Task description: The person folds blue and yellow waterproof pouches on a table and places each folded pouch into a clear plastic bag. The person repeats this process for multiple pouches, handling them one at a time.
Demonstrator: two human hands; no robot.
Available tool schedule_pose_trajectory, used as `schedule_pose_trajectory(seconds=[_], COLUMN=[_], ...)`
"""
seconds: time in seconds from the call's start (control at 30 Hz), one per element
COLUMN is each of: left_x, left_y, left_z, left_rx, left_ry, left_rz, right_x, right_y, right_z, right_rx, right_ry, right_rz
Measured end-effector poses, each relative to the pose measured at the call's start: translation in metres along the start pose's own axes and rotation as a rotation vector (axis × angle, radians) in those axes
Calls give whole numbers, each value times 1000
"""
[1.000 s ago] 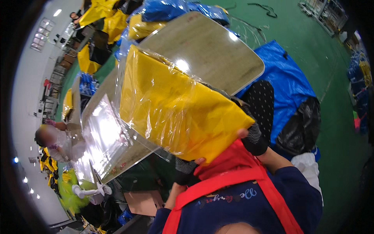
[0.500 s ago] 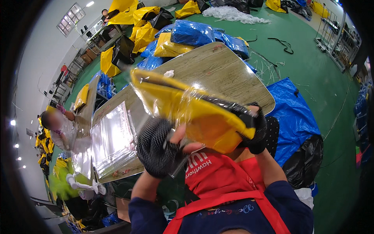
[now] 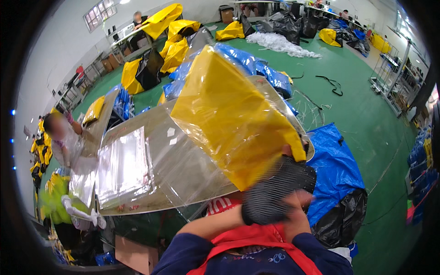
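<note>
Vs. half a sec ago, the flat, folded yellow fabric packet in clear plastic film (image 3: 229, 121) has tipped broad-face-on, & the black-gloved left hand (image 3: 269, 195) has crossed from its L side to nr the R wrist. Wood-grain table (image 3: 158, 118) w/ rounded corners bears a stack of shiny clear plastic sleeves (image 3: 123, 165); green floor (image 3: 366, 119) around, crumpled blue plastic sheet (image 3: 334, 167) on R. Packet's above the table, tilted, film wrinkled & glossy. Black-gloved right hand (image 3: 297, 167) grasps its nr R corner, thumb on top; L fingers blurred, can't tell if loose or clenched.

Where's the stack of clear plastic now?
In the head view, the clear stack lies left of centre on the table, left of the yellow bundle.
</note>
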State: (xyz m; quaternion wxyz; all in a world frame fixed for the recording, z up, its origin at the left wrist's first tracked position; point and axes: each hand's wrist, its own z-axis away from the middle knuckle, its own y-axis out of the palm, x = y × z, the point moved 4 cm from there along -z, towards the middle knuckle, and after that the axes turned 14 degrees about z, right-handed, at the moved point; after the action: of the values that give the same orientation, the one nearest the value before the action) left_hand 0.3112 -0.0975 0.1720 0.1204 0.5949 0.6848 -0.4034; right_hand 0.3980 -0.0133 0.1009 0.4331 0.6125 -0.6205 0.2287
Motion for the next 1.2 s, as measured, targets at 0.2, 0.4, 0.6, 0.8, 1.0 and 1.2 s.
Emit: schedule_pose_trajectory(seconds=[0.2, 0.4, 0.6, 0.8, 1.0, 1.2], left_x=[106, 90, -11, -42, -22, -23], left_y=[-77, 41, -75, -114, -56, 2], left_z=[49, 100, 46, -73, -73, -21], left_rx=[-848, -22, 208, 76, 376, 92], left_ry=[-430, -769, -497, 332, 206, 193], left_rz=[770, 667, 393, -917, -654, 119], right_x=[-36, -27, 0, 41, 27, 1], right_y=[-4, 13, -26, -10, 1, 16], right_z=[-7, -27, -49, -20, 1, 6], right_rx=[-294, -324, -230, 118, 110, 68], right_ry=[301, 421, 118, -141, 31, 199], right_rz=[-369, -558, -212, 257, 209, -315])
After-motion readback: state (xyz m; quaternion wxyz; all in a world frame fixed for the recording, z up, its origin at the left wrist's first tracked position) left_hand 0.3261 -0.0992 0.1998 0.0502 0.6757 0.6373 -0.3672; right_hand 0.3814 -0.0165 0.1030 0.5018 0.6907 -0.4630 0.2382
